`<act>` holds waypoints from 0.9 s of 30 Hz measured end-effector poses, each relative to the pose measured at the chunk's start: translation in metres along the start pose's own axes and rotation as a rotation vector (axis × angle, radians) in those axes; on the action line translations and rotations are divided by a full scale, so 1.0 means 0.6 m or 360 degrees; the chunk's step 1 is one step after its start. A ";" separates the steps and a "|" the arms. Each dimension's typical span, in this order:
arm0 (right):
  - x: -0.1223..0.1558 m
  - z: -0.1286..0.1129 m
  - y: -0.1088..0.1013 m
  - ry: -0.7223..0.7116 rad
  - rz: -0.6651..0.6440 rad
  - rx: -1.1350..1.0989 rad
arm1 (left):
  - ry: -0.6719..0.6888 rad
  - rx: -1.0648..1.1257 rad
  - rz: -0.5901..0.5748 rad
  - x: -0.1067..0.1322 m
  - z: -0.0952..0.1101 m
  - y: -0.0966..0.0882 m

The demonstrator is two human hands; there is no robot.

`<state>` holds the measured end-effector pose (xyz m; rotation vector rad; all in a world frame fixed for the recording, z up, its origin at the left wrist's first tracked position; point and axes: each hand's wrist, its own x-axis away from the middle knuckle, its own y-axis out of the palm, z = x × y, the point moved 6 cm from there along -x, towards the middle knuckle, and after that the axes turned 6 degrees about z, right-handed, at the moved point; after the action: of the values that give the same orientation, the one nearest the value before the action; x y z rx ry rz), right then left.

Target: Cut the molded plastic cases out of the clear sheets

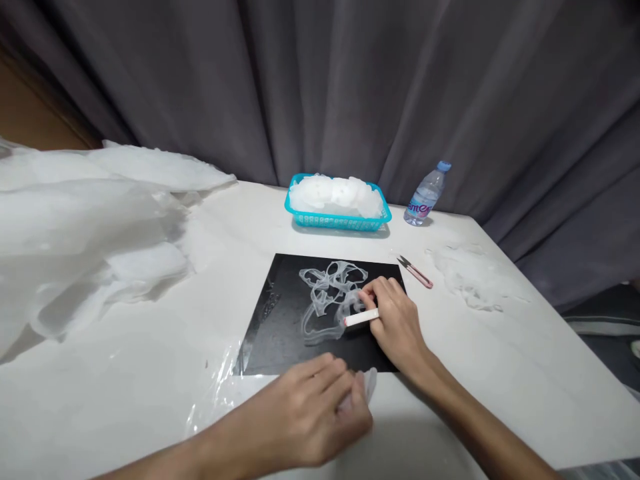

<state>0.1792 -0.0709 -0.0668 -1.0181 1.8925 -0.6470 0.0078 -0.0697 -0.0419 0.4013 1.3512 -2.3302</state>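
My right hand (399,321) is closed around a slim white stick-like tool (362,318) with a reddish tip, its exact kind unclear. Its fingertips meet a tangle of sheer, whitish fabric scraps (323,291), cut into looping strips, on a black board (265,343). Nearer the camera, my left hand (315,410) is closed, with a small translucent piece of sheer fabric (371,381) sticking out by the thumb and fingers. The rest of that piece is hidden in the hand.
A blue basket (340,223) heaped with white sheer pieces stands behind the board. Pink-handled thread snips (417,273) lie to the right, near a water bottle (425,197). Loose sheer scraps (470,273) lie farther right. A big pile of white sheer material (90,227) covers the left side.
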 end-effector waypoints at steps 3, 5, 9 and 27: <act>-0.012 0.027 -0.011 0.0008 0.0018 0.0125 | -0.0653 0.0406 0.0095 0.006 -0.054 -0.022; -0.018 0.051 -0.028 0.0102 0.0053 0.0100 | -0.0997 0.0759 0.0119 0.008 -0.090 -0.033; -0.021 0.085 -0.055 0.0290 0.0222 0.0010 | -0.1116 0.1226 0.0201 -0.001 -0.119 -0.044; -0.063 0.129 -0.084 0.0166 0.0331 -0.0236 | -0.1492 0.2556 0.0304 -0.001 -0.107 -0.015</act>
<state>0.2777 -0.0691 -0.0499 -0.8775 2.1297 -0.4519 0.0064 -0.0097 -0.0663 -0.1835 -1.0295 -2.3329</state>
